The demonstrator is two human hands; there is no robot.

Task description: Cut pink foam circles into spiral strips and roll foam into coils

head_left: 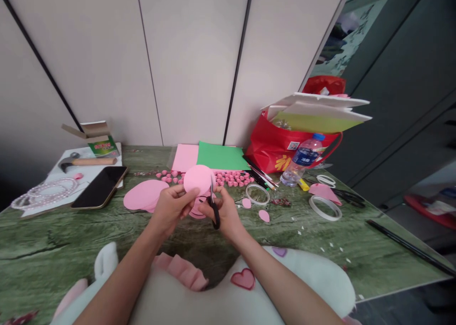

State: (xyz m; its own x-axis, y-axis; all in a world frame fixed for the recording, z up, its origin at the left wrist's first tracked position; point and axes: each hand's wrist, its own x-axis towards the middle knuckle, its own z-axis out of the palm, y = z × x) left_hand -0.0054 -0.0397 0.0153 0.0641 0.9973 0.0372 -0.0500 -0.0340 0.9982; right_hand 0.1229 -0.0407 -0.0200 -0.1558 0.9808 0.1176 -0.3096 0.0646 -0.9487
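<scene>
My left hand [173,203] pinches a pink paper circle [198,178] by its lower left edge, holding it up above the table. In my right hand [225,210] is a pair of scissors [215,215] with black handles, its blades upright along the circle's right edge. Whether the blades are apart, I cannot tell. Left of my hands lies a stack of larger pink paper ovals [142,195]. Below the held circle some pink cut paper [197,212] shows, partly hidden by my fingers. Small pink rose-like pieces [233,178] are spread behind my hands.
Pink and green sheets [223,157] lie at the back. To the right are tape rolls [325,208], a water bottle [301,162] and a red bag [265,142]. A phone [100,187], a hammer [90,161] and a bead string [46,193] lie left. A white plush toy [306,272] is in front.
</scene>
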